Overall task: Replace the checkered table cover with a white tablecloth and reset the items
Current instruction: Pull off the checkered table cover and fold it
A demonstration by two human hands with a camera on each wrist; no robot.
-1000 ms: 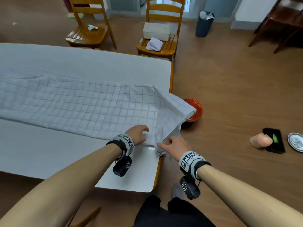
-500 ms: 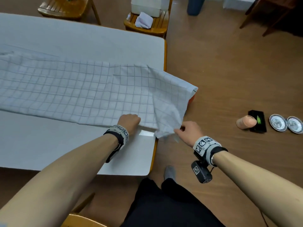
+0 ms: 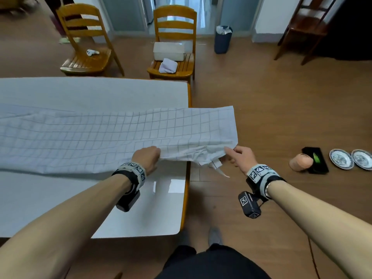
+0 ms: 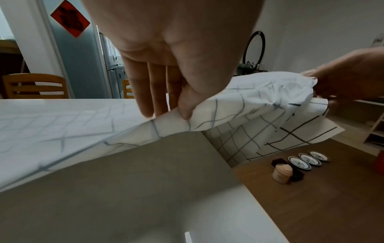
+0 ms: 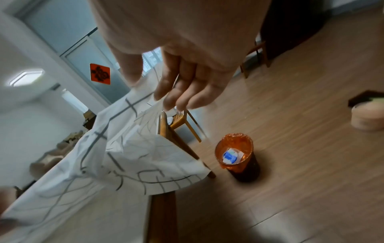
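Observation:
The checkered cover (image 3: 100, 135) lies folded into a long band across the white table (image 3: 90, 93). Its right end juts past the table's right edge, lifted off the top. My left hand (image 3: 148, 158) pinches the cover's near edge between thumb and fingers, as the left wrist view shows (image 4: 182, 113). My right hand (image 3: 239, 156) pinches the bunched near corner (image 5: 145, 105) out over the floor. A folded white cloth (image 3: 168, 65) rests on the right-hand chair (image 3: 173, 67) beyond the table.
On the floor at the right stand a pinkish jar (image 3: 301, 162), a black tray (image 3: 316, 160) and small patterned plates (image 3: 341, 159). An orange-lined bin (image 5: 235, 155) sits below the cover's end. A second chair (image 3: 86, 61) and a blue bin (image 3: 223, 40) stand behind.
Both hands have raised the cover's right end and drawn it taut. The drooping corner now stretches flat past the table edge, and my right hand has moved further right.

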